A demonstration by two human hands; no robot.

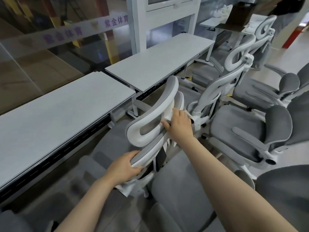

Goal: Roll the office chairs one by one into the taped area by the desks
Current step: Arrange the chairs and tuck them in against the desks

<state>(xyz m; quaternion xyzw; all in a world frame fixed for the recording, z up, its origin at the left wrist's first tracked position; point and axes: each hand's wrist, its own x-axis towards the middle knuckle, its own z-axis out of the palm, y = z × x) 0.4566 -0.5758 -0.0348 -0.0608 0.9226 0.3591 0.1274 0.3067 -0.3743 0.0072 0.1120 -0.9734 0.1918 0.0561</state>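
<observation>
Left hand (124, 166): grip wrapped round the lower edge of the held office chair's (151, 126) backrest, thumb beneath, fingers curled over the grey rim.
Right hand (178, 125): higher up the same chair, fingers hooked into the white frame just behind the headrest (150, 114), holding it.
Held office chair: white frame, grey mesh, its back turned to the person, standing just in front of the near bench (50, 114) and beside the middle bench (158, 64).
Neighbouring chair (234, 124): right of the held chair, very close to it; I cannot tell whether they touch.
More chairs (260, 91): crowded further right of the held chair, grey seats, white frames.
Far bench (215, 22): beyond the middle bench, with another chair (265, 27) beside it.
Glass partition (50, 47): behind the benches, purple lettering across it.
</observation>
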